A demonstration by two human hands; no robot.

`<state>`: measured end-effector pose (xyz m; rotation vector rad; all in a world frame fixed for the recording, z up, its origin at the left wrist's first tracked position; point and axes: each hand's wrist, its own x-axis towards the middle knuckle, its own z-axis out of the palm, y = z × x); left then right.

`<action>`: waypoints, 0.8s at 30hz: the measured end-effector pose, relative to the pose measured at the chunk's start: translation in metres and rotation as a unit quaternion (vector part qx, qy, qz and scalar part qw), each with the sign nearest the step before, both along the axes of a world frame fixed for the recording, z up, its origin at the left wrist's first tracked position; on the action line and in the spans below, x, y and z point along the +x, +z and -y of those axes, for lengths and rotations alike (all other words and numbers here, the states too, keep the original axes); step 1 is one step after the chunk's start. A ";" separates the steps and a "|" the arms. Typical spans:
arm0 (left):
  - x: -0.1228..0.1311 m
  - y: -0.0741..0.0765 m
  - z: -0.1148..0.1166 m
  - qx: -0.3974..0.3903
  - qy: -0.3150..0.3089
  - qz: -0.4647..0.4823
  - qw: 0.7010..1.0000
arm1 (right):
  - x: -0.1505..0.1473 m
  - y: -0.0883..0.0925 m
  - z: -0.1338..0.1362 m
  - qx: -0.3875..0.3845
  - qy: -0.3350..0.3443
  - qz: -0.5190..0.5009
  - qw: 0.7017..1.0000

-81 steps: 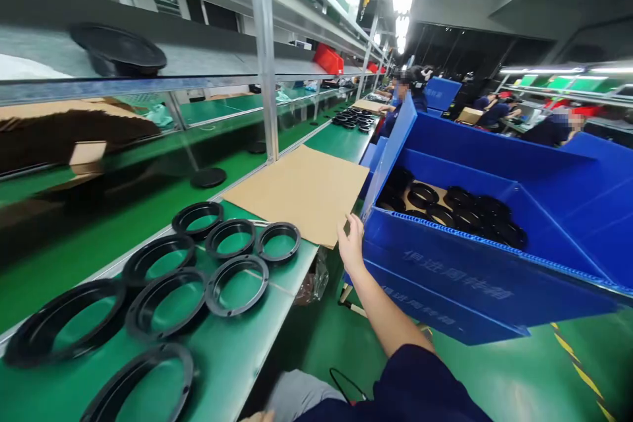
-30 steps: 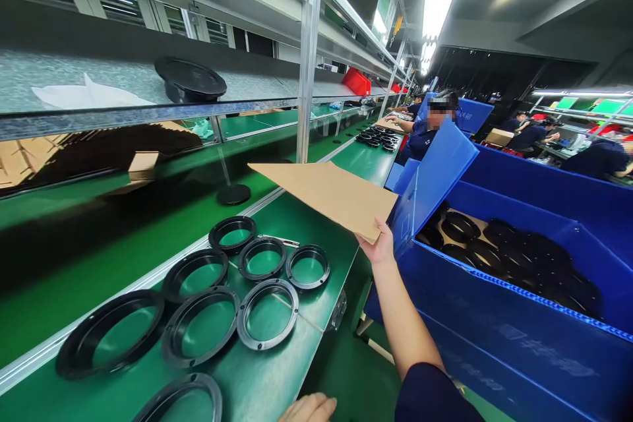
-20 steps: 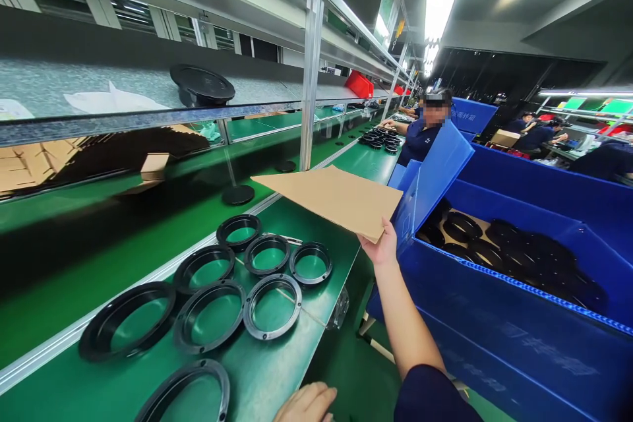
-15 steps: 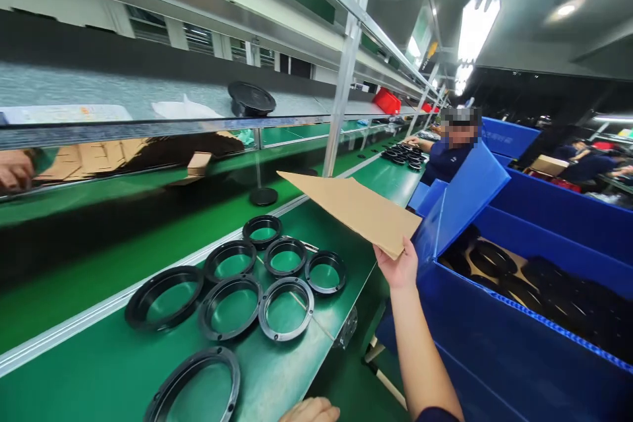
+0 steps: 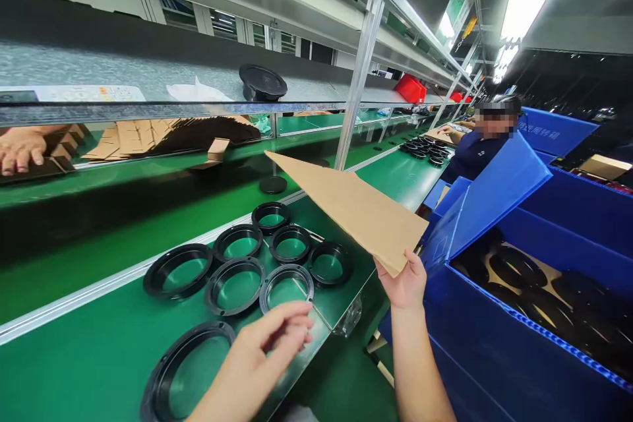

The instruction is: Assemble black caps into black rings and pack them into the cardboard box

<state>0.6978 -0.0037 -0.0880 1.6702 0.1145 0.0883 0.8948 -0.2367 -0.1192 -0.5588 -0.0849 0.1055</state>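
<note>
My right hand point(image 5: 406, 280) grips the near corner of a brown cardboard sheet point(image 5: 353, 208), which is lifted off the green bench point(image 5: 99, 349) and tilted up to the left. My left hand point(image 5: 260, 353) hovers over the bench with fingers spread and nothing in it, just in front of the nearest of several black plastic rings point(image 5: 287, 287). To the right stands a big blue plastic bin point(image 5: 494, 336) with more black rings point(image 5: 524, 270) lying on cardboard inside.
A grey shelf point(image 5: 123, 89) above holds a black dish point(image 5: 262, 82) and white papers. Another person's hand point(image 5: 20, 148) shows at far left. A co-worker in dark blue point(image 5: 477, 145) sits further along. A metal post point(image 5: 359, 82) rises from the bench.
My right hand took the cardboard sheet off the bench and raised it, tilting it. My left hand has come up from the bottom edge over the rings.
</note>
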 end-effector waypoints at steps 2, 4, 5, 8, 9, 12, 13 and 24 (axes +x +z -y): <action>0.020 0.018 0.001 -0.075 0.034 -0.010 0.997 | -0.007 -0.002 -0.001 -0.010 0.012 -0.009 1.000; 0.037 0.037 0.007 -0.142 0.060 -0.019 0.988 | -0.012 -0.005 -0.001 -0.015 0.024 -0.019 0.999; 0.045 0.046 0.010 -0.173 0.071 -0.025 0.982 | -0.015 -0.006 -0.002 -0.017 0.030 -0.022 0.999; 0.064 0.064 0.020 -0.245 0.067 -0.043 0.966 | -0.024 -0.012 -0.004 -0.032 0.041 -0.018 0.998; 0.069 0.067 0.022 -0.260 0.051 -0.044 0.963 | -0.027 -0.014 -0.005 -0.042 0.040 -0.012 0.998; 0.083 0.066 0.027 -0.277 0.024 -0.043 0.960 | -0.039 -0.020 -0.009 -0.072 0.055 0.013 0.996; 0.086 0.065 0.027 -0.278 0.039 -0.043 0.959 | -0.043 -0.023 -0.010 -0.080 0.072 0.021 0.994; 0.042 0.079 -0.009 -0.293 0.240 -0.126 0.917 | -0.025 -0.032 -0.001 -0.030 0.093 0.019 0.995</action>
